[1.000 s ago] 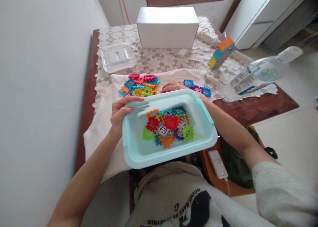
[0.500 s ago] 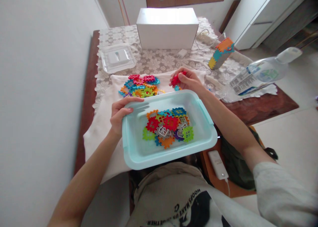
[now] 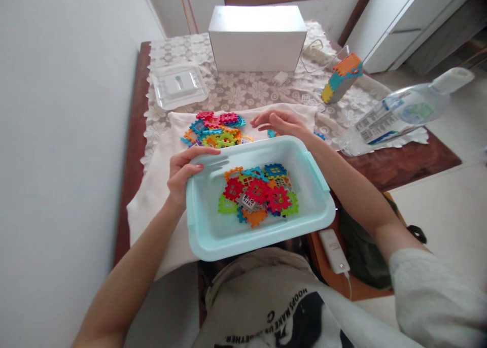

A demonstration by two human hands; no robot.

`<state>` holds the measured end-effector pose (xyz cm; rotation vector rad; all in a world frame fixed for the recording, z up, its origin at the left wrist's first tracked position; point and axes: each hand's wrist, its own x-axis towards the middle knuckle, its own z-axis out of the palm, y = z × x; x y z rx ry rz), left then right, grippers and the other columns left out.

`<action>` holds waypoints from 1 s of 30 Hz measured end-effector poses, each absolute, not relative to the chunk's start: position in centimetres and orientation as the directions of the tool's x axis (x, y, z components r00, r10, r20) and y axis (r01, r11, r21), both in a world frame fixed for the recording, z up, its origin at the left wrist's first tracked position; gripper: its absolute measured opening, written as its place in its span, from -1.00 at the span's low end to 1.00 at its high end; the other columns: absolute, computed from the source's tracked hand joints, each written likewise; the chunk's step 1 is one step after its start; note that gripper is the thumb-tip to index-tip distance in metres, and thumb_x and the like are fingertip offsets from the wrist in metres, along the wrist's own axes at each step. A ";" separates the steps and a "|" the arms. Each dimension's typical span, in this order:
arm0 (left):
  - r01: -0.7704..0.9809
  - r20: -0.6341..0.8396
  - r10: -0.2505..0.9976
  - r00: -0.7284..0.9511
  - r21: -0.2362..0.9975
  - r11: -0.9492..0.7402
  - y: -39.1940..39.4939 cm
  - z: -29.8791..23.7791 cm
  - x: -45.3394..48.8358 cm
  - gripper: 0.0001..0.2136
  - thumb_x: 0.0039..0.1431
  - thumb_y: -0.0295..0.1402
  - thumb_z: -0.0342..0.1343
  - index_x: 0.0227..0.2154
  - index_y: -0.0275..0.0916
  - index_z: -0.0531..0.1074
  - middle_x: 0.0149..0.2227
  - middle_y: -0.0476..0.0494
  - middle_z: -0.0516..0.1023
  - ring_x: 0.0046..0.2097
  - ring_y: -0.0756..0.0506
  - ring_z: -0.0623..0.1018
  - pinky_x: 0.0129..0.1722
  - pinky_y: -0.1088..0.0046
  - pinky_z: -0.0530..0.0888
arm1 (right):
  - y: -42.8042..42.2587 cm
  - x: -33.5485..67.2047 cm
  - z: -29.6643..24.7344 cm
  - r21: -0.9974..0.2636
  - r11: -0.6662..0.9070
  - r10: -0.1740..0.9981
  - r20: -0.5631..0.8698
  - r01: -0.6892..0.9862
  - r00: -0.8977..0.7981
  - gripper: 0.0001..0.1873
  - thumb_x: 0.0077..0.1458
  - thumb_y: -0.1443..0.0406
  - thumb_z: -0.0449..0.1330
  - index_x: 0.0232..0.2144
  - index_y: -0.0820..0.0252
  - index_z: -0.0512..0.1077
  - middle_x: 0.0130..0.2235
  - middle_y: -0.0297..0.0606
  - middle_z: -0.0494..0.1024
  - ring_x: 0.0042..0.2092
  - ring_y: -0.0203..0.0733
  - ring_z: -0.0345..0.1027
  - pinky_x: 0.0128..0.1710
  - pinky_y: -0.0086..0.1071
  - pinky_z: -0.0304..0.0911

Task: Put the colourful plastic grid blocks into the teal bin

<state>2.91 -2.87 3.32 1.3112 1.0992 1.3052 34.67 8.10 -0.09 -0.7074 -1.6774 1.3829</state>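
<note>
My left hand grips the left rim of a pale turquoise plastic basin, fingers over the edge. Inside lie interlocking plastic tiles in red, orange, green, blue and grey, some with window cut-outs. One red tile rests on the right of that heap. Beyond the basin's far rim, my right hand hovers with its fingers stretched out and nothing in them. To its left, a second pile of coloured tiles lies on a white cloth. A small blue piece shows partly beneath my right hand.
A white box stands at the back of the lace-covered table, with a clear plastic lid to its left. At right are an upright block built of tiles and a large clear bottle. A white power bank lies lower right.
My right hand has let go of the red tile it held, and its fingers have opened out. A red tile now lies on the right side of the heap in the basin.
</note>
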 end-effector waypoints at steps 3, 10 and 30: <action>-0.040 0.150 0.989 0.020 0.988 -0.149 -2.9 3.3 3.0 -0.68 -0.06 -0.28 0.22 -0.30 -0.17 0.84 -0.24 -0.19 0.81 -0.19 -0.21 0.69 -0.15 0.30 0.63 | 8.9 35.1 -1.3 -0.925 0.356 0.776 0.214 0.132 -0.594 -0.45 0.19 0.00 0.58 0.16 0.01 0.72 0.37 -0.15 0.66 0.48 0.08 0.42 0.58 -0.02 0.18; -0.044 0.136 0.991 0.015 0.990 -0.135 -3.0 3.4 3.1 -0.67 -0.07 -0.25 0.22 -0.31 -0.17 0.84 -0.22 -0.22 0.80 -0.07 -0.29 0.70 -0.02 0.25 0.65 | 8.7 34.5 -1.8 -0.845 0.433 0.747 0.143 0.313 -0.649 -0.74 0.10 0.19 0.57 -0.12 0.00 0.79 0.19 -0.20 0.77 0.33 0.08 0.55 0.42 -0.03 0.30; -0.072 0.116 0.993 0.019 0.991 -0.114 -3.0 3.6 3.3 -0.66 -0.10 -0.26 0.23 -0.31 -0.18 0.85 -0.25 -0.22 0.81 -0.14 -0.28 0.71 -0.09 0.25 0.67 | 9.1 34.9 -0.6 -0.961 0.239 0.914 0.270 -0.135 -0.302 -0.46 -0.01 0.02 0.56 -0.02 -0.03 0.53 0.03 -0.26 0.64 -0.03 -0.03 0.56 -0.01 -0.16 0.58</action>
